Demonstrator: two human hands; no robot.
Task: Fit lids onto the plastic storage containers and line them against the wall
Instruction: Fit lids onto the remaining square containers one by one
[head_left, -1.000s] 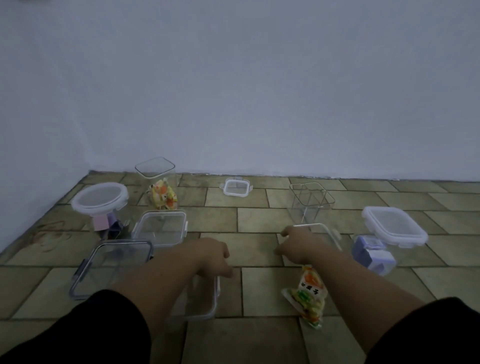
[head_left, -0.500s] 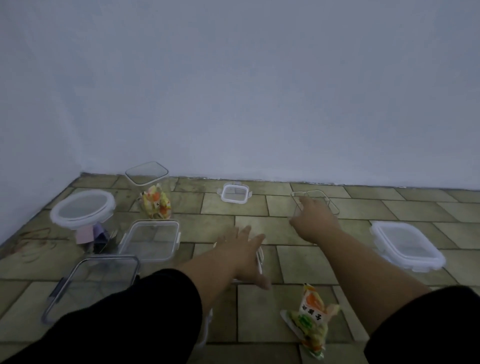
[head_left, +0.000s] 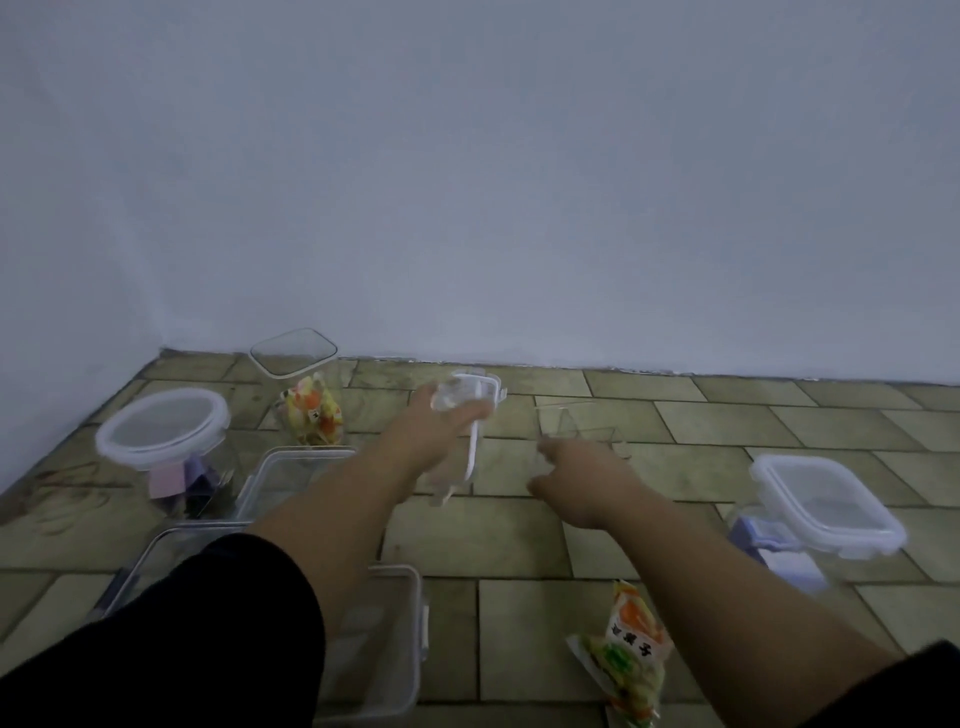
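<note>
My left hand (head_left: 441, 434) reaches toward the wall and grips a clear lid with a white rim (head_left: 471, 452), which is tilted up on edge and blurred. Just behind it, a small square white-rimmed lid (head_left: 485, 385) lies on the floor tiles near the wall. To the right, my right hand (head_left: 582, 480) curls on the near rim of a small open clear container (head_left: 576, 428) that stands upright on the floor.
A lidded round tub (head_left: 161, 431) and a tall lidded box with snacks (head_left: 293, 353) stand at the left. Open clear containers (head_left: 291, 467) (head_left: 156, 556) (head_left: 400, 623) lie near my left arm. A lidded box (head_left: 826, 506) sits right, and a snack packet (head_left: 631, 665) lies in front.
My left hand has lifted the lid off the floor and carried it forward toward the wall. My right hand has drawn the small clear container nearer and to the left.
</note>
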